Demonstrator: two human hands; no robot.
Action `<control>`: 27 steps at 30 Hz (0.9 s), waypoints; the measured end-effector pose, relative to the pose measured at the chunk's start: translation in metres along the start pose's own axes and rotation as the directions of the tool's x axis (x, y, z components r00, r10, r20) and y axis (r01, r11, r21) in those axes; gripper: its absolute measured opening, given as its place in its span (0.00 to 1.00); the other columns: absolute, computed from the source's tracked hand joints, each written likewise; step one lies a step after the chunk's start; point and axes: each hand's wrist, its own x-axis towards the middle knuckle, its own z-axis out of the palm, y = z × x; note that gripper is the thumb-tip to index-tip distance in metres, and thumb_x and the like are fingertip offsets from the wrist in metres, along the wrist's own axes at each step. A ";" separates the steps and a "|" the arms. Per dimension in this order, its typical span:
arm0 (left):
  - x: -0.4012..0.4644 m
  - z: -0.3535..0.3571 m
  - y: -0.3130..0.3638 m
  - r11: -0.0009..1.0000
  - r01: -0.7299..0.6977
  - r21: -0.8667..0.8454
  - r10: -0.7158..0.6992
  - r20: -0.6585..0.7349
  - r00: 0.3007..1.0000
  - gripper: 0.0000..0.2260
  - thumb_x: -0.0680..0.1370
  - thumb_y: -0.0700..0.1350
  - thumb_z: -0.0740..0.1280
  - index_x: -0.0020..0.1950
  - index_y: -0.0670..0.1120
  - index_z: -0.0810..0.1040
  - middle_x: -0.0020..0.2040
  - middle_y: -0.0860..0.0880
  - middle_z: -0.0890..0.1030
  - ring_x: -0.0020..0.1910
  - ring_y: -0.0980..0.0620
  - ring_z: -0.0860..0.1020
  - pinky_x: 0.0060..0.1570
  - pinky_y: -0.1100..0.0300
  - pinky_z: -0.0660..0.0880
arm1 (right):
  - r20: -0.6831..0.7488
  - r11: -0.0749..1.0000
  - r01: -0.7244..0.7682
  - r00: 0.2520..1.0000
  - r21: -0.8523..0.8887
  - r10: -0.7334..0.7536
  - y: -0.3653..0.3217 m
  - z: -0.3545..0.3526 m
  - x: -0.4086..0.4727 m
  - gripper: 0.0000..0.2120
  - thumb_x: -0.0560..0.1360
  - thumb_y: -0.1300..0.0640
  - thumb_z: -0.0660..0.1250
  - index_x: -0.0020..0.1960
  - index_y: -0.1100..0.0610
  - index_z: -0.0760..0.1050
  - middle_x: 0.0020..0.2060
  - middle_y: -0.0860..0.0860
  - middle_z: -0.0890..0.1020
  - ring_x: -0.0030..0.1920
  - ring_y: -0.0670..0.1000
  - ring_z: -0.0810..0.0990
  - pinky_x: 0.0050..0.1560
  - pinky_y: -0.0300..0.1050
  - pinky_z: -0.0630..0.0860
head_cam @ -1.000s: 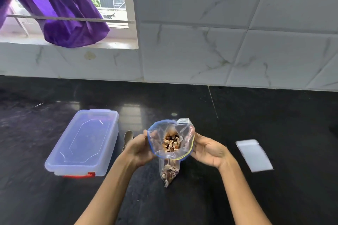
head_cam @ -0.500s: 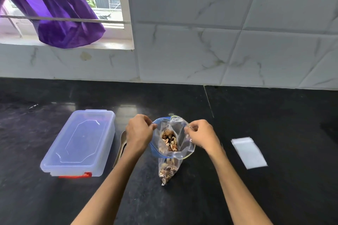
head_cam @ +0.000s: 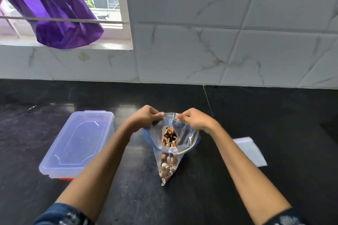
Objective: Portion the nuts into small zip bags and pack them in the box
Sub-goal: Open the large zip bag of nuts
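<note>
A clear zip bag [head_cam: 184, 139] with a blue and yellow zip rim stands on the black counter, its mouth wide open. Mixed nuts [head_cam: 169, 137] fill its lower part, down to the pointed bottom corner. My left hand [head_cam: 144, 118] pinches the far rim of the bag on the left side. My right hand [head_cam: 194, 119] pinches the same far rim on the right. A clear plastic box [head_cam: 78, 142] with its lid on sits to the left. Small white empty zip bags [head_cam: 250, 151] lie flat to the right.
The black counter [head_cam: 274, 115] runs back to a white marble-tiled wall. A window with bars and a purple cloth [head_cam: 60, 18] is at the upper left. A red clip [head_cam: 65, 179] shows under the box's near edge.
Both hands rose from the sides of the bag's mouth to its far rim and came closer together, now pinching it. The bag's mouth is pulled taller.
</note>
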 end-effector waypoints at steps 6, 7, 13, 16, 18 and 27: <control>0.002 0.003 -0.022 0.627 0.459 -0.630 -0.287 0.360 0.888 0.21 0.80 0.52 0.59 0.34 0.41 0.78 0.30 0.46 0.80 0.27 0.52 0.79 0.30 0.62 0.78 | 0.384 0.647 -0.344 0.919 0.681 0.085 0.025 0.001 0.014 0.10 0.81 0.59 0.59 0.56 0.63 0.76 0.45 0.56 0.80 0.43 0.51 0.80 0.41 0.44 0.80; 0.004 0.005 -0.025 0.649 0.479 -0.591 -0.331 0.347 0.877 0.17 0.79 0.53 0.61 0.39 0.42 0.78 0.35 0.46 0.80 0.31 0.52 0.79 0.34 0.61 0.78 | 0.395 0.623 -0.361 0.914 0.694 0.090 0.029 0.005 0.015 0.10 0.81 0.63 0.58 0.58 0.63 0.76 0.46 0.57 0.80 0.44 0.52 0.80 0.42 0.45 0.81; -0.007 0.003 -0.023 0.908 0.411 -0.075 -0.415 -0.040 0.909 0.21 0.75 0.61 0.67 0.51 0.42 0.76 0.46 0.47 0.74 0.41 0.51 0.74 0.37 0.59 0.70 | 0.357 0.631 -0.393 0.914 0.669 0.191 0.042 0.019 0.013 0.11 0.81 0.55 0.58 0.57 0.58 0.75 0.49 0.56 0.80 0.48 0.52 0.79 0.57 0.51 0.75; -0.012 0.004 -0.017 0.885 0.458 -0.084 -0.458 0.031 0.889 0.16 0.74 0.55 0.70 0.43 0.42 0.75 0.38 0.47 0.74 0.32 0.54 0.70 0.32 0.61 0.71 | 0.125 0.804 -0.354 0.933 0.478 0.337 0.040 0.020 -0.006 0.23 0.77 0.38 0.59 0.53 0.58 0.75 0.45 0.53 0.79 0.43 0.50 0.77 0.41 0.42 0.77; -0.013 0.007 -0.017 0.880 0.467 -0.088 -0.466 0.033 0.884 0.12 0.75 0.48 0.70 0.41 0.41 0.75 0.35 0.46 0.75 0.30 0.54 0.71 0.31 0.61 0.73 | 0.016 0.886 -0.347 0.933 0.309 0.360 0.045 0.021 -0.022 0.28 0.74 0.35 0.60 0.55 0.60 0.74 0.38 0.51 0.77 0.34 0.45 0.74 0.30 0.37 0.72; -0.018 0.012 -0.029 0.751 0.405 -0.522 -0.371 0.174 0.912 0.09 0.79 0.37 0.64 0.39 0.40 0.76 0.26 0.48 0.78 0.23 0.58 0.76 0.27 0.66 0.77 | 0.098 0.752 -0.312 0.944 0.581 0.316 0.038 0.034 -0.039 0.08 0.78 0.63 0.64 0.52 0.67 0.77 0.35 0.55 0.81 0.29 0.45 0.79 0.26 0.35 0.76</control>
